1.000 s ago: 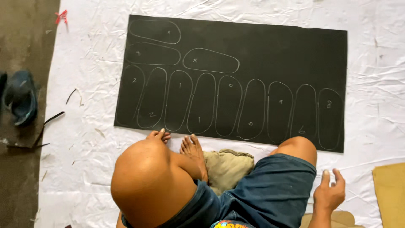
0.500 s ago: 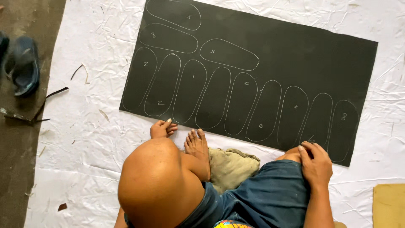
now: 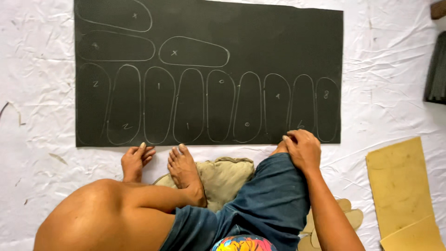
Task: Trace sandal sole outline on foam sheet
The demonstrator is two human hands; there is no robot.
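Both hands rest empty at the near edge of the dark rubber sheet (image 3: 260,51) chalked with sole outlines: left hand (image 3: 136,160) fingers loosely curled on the white floor covering (image 3: 37,116), right hand (image 3: 303,149) draped over the knee (image 3: 278,160).

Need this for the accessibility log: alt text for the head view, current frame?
Seen from above, a seated person faces a dark sheet chalked with rounded sole outlines, lying on a crinkled white floor cover. The left hand rests at the sheet's near edge; the right hand rests on the raised knee. Tan boards lie to the right.
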